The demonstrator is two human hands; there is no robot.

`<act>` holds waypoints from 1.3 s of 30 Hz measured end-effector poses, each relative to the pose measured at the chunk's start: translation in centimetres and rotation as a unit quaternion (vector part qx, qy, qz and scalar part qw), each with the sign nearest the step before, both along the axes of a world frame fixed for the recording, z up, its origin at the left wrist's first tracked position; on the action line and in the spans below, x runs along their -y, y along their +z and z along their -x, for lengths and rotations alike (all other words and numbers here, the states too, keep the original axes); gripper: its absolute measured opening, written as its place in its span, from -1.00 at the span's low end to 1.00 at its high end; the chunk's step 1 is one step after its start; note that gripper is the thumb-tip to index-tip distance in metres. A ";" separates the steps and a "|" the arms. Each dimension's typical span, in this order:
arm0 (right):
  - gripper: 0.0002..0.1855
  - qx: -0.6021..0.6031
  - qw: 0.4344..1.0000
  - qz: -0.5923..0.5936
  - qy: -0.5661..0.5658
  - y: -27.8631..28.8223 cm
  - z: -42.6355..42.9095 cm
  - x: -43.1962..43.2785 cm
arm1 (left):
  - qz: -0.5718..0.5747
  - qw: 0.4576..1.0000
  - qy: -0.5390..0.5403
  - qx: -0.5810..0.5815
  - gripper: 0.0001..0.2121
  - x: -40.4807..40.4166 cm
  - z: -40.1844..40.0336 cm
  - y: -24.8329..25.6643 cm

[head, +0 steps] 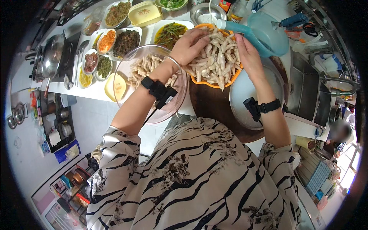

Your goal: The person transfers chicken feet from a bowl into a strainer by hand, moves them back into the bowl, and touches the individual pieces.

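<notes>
A heap of pale chicken feet [220,54] fills an orange plastic basket [215,85] on the round dark board. My left hand [189,44] lies over the heap's left side, its fingers bent onto the chicken feet; whether it grips any cannot be told. At the basket's right edge is my right hand [248,54], fingers fairly straight and together, touching the rim or the outermost feet. A large clear bowl [178,97] with more chicken feet [146,67] stands under my left forearm. Right of the basket, a round metal lid or tray [258,95] rests on the board.
Dishes of cooked food, among them green beans [172,31] and a dark chopped dish [126,43], line the counter's left. A blue plastic ladle [267,34] and a steel bowl [208,13] are behind the basket. The sink [304,83] is at right, a wok [53,54] far left.
</notes>
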State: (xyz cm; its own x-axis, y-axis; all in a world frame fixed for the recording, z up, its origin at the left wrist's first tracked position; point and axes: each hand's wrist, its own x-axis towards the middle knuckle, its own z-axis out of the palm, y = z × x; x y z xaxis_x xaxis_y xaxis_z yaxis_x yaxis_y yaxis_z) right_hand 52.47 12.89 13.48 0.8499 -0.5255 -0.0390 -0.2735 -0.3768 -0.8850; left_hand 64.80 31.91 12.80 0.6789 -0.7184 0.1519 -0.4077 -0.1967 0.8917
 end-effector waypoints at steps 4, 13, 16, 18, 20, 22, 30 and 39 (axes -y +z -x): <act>-0.54 0.050 0.996 0.080 0.008 0.2 0.0 -0.7 | 0.008 0.995 0.019 -0.100 -0.69 -0.9 0.3 0.8; -0.74 0.176 0.969 0.144 0.100 4.6 1.9 -7.6 | 0.058 0.980 0.085 -0.168 -0.70 -12.9 1.0 2.2; -0.80 0.103 0.962 0.090 0.236 4.8 4.1 -12.0 | -0.031 0.964 0.228 -0.129 -0.76 -20.3 2.3 -0.1; -0.82 0.020 0.943 0.016 0.331 4.4 5.0 -14.5 | -0.099 0.948 0.299 -0.038 -0.79 -24.6 2.9 -2.6; -0.82 0.031 0.927 -0.010 0.375 1.6 5.3 -16.4 | -0.187 0.913 0.342 0.122 -0.79 -27.9 3.6 -4.0; -0.81 -0.007 0.931 -0.006 0.365 0.6 5.0 -17.2 | -0.248 0.874 0.389 0.156 -0.64 -30.3 4.8 -5.5; -0.68 -0.190 0.925 0.172 0.280 -1.6 6.4 -18.4 | -0.060 0.805 0.294 -0.512 -0.60 -32.8 6.1 -7.3; -0.55 -0.242 0.896 -0.323 0.184 -5.9 11.2 -17.1 | 0.062 0.746 0.189 -0.635 -0.18 -31.7 11.4 -6.6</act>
State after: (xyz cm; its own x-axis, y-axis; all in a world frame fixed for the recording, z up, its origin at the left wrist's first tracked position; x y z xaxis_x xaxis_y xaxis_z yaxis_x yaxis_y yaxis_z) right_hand 41.23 29.95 7.55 0.7629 0.0526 -0.6444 -0.6462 0.0275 -0.7627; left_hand 53.39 63.58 6.17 0.4819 -0.4734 -0.7373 0.8458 0.0315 0.5325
